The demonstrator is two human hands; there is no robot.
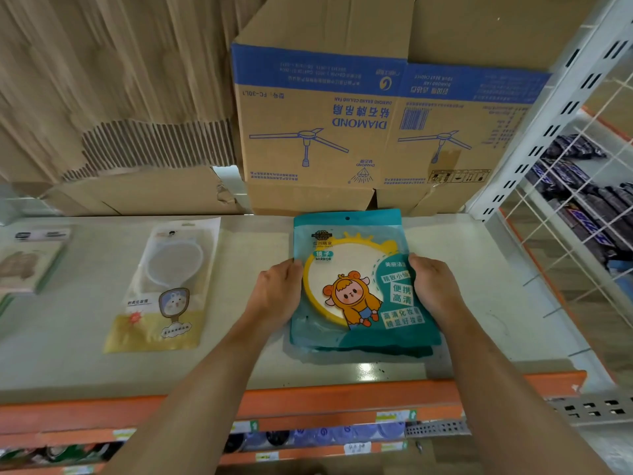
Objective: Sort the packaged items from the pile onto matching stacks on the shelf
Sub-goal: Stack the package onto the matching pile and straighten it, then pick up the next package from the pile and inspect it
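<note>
A teal packaged mirror (356, 269) with a yellow ring and a cartoon child lies on top of a small stack of like teal packs on the pale shelf (239, 354). My left hand (277, 296) grips the stack's left edge and my right hand (431, 289) grips its right edge. Further left lies a clear and gold packaged hand mirror (164, 286) with a rabbit picture. At the far left edge sits a stack of green-edged packs (27, 265).
A cardboard fan box (342, 114) and flattened cartons (120, 97) stand along the back of the shelf. A white upright (548, 125) and wire mesh panel (582, 234) close off the right side. The orange shelf lip (308, 402) runs along the front.
</note>
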